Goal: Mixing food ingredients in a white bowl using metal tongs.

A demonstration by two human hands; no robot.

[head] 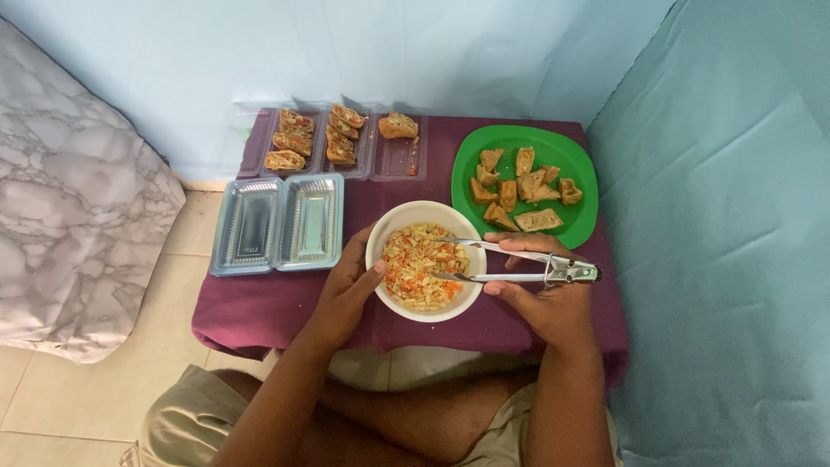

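Right hand (546,298) closed around metal tongs (510,264), tips in filling. Left hand (350,277) curled on rim of white bowl (424,214), near table's front edge. Green plate (471,151) of tofu pieces at back right corner. Clear plastic trays: empty pair (277,223) left edge, filled row (341,138) back edge.

My worktop (285,307) wears a purple cloth. The white bowl (380,238) sits on it near my edge. Beyond the bowl to the right lies the green plate (471,147); to its left lies an empty clear tray (277,223), with a filled tray (389,154) behind that.
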